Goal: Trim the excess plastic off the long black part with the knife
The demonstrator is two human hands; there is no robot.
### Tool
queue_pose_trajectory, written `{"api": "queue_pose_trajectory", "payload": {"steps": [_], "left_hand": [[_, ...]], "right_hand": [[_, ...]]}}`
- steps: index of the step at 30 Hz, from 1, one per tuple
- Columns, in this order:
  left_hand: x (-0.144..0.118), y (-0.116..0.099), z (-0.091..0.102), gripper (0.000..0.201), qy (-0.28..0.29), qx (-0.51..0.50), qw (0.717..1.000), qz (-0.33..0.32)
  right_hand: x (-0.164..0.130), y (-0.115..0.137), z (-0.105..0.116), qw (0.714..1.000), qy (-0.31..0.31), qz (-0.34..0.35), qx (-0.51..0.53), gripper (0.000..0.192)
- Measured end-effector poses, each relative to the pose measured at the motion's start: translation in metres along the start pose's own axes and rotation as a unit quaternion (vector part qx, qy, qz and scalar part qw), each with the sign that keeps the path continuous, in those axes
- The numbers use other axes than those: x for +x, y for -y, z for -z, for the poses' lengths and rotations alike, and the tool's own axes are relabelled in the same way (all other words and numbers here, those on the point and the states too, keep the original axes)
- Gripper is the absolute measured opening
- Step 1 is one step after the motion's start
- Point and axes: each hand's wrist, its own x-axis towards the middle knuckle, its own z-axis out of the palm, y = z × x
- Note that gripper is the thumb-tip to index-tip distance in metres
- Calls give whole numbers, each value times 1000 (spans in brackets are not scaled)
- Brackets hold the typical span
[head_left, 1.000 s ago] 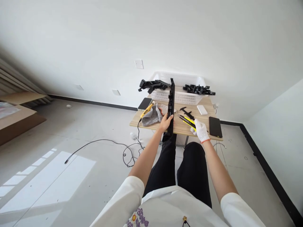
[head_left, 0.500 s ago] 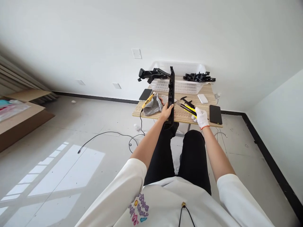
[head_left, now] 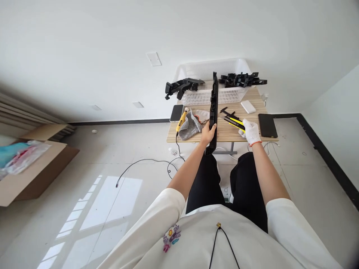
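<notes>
Two hands are busy at a small wooden table [head_left: 224,136]. The bare left hand [head_left: 209,133] has its fingers wrapped tight around a long black plastic bar [head_left: 214,102]. The bar stands up from the near edge of the table, and its top end reaches past the fingers to a white basket [head_left: 213,95] at the back. The right hand [head_left: 251,131] wears a white glove. Its fingers are curled around the end of a yellow and black tool [head_left: 234,122] that lies flat on the table, pointing away from the fingers toward the bar. Just left of the bare fingers are a grey cloth [head_left: 190,126] and a yellow corded tool [head_left: 181,120]. Right of the gloved fingers lies a dark phone [head_left: 267,125]. Black parts [head_left: 241,79] sit on the basket.
</notes>
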Motion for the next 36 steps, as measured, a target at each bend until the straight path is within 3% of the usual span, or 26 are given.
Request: {"api": "queue_pose_trajectory", "payload": {"steps": [9,14,21,30,36], "left_hand": [[2,0,-2,37,29,-39,999,-6],[4,1,-5,38,29,-89,996,6],[2,-15,-5,36,34,-149,988,18],[-11,-10,0,43,35,-160,986,16],[-14,-7,14,49,65,-193,975,89]], "right_hand": [[-4,1,1,1000,-5,-10,-23,41],[-3,2,3,995,41,-41,-77,42],[0,17,2,989,74,-70,-109,45],[-11,14,7,990,62,-62,-110,48],[-15,8,18,990,42,-93,-99,49]]}}
